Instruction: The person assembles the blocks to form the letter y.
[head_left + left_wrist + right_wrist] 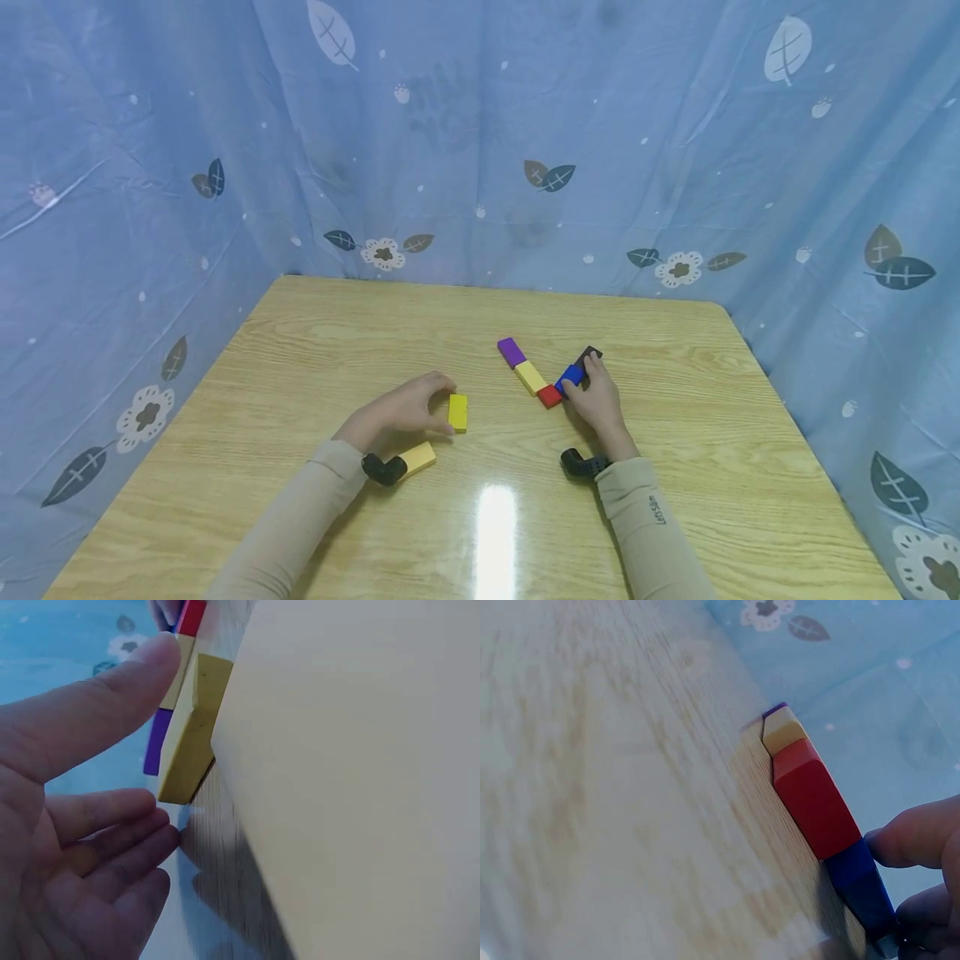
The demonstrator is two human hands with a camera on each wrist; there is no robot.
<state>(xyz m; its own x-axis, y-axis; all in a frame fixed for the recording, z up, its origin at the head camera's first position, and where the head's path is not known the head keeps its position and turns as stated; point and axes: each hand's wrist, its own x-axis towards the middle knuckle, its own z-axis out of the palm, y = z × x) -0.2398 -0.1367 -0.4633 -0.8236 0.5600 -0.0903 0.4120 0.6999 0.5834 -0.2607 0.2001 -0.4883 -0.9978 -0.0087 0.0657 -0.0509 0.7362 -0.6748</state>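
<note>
My left hand point(405, 406) is at a bright yellow block point(458, 413), thumb and fingers spread apart around its left side. In the left wrist view the yellow block point(199, 735) lies just past the fingertips. My right hand point(597, 398) rests at the right arm of a V-shaped row. Its thumb touches the blue block point(569, 380), while the other fingers lie at the black block point(587, 358), partly covering it. At the bend is a red block point(550, 396), followed by a pale yellow block point(531, 377) and a purple block point(512, 352) going up left.
Another pale yellow block point(418, 457) lies by the left wrist, partly hidden behind the black wrist camera point(385, 470). All of it sits on a wooden table point(360, 333), with a blue patterned curtain point(480, 150) behind and at both sides.
</note>
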